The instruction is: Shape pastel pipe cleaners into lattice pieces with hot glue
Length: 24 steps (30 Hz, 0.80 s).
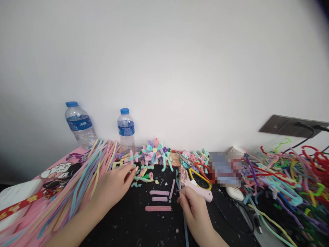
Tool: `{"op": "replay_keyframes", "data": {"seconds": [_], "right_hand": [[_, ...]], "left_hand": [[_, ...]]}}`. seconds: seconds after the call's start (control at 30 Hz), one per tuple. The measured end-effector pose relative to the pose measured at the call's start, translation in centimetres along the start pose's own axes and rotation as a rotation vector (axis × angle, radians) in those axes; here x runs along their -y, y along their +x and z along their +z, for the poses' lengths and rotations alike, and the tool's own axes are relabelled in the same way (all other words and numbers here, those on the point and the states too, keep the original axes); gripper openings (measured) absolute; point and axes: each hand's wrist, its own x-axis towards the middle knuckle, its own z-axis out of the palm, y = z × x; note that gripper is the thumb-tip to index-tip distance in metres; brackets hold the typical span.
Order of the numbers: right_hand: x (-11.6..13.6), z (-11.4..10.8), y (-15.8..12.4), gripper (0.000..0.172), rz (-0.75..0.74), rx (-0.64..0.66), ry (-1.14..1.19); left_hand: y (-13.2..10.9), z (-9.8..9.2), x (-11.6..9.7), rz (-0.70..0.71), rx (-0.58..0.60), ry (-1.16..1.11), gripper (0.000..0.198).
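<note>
My left hand (117,183) reaches over the left side of the black work surface (123,223), fingers curled together at a pile of short pastel pipe cleaner pieces (144,173). What lies between its fingertips, if anything, is hidden. My right hand (195,209) is closed in a pinch beside the pale pink hot glue gun (199,192); I cannot make out what it pinches. A blue-grey strip (186,231) runs below that hand. Between the hands lie two short lilac pipe cleaners (159,192), a pink one (158,208) and a slanted mauve one (172,189).
Two water bottles (125,128) stand by the wall. Long pastel pipe cleaners (97,164) spread at left; a tangled colourful heap (290,181) fills the right. A pipe cleaner flower (154,150), scissors (186,159), yellow-handled pliers (203,180) and a white earbud case (234,193) lie around.
</note>
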Motion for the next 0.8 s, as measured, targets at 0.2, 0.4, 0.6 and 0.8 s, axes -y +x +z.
{"op": "replay_keyframes", "data": {"seconds": [0.2, 0.4, 0.6, 0.8], "right_hand": [[-0.2, 0.0, 0.0, 0.024, 0.008, -0.014, 0.012], [-0.1, 0.1, 0.0, 0.032, -0.001, 0.034, -0.017], [0.1, 0.0, 0.1, 0.033, 0.021, 0.042, -0.007], [0.1, 0.1, 0.1, 0.033, 0.022, 0.057, -0.004]], "left_hand": [[1.4, 0.6, 3.2, -0.244, 0.104, 0.094, 0.024], [1.9, 1.8, 6.5, -0.339, 0.205, 0.125, 0.024], [2.1, 2.1, 7.7, -0.387, 0.230, 0.140, 0.028], [2.2, 2.2, 7.8, -0.395, 0.243, 0.135, 0.024]]}}
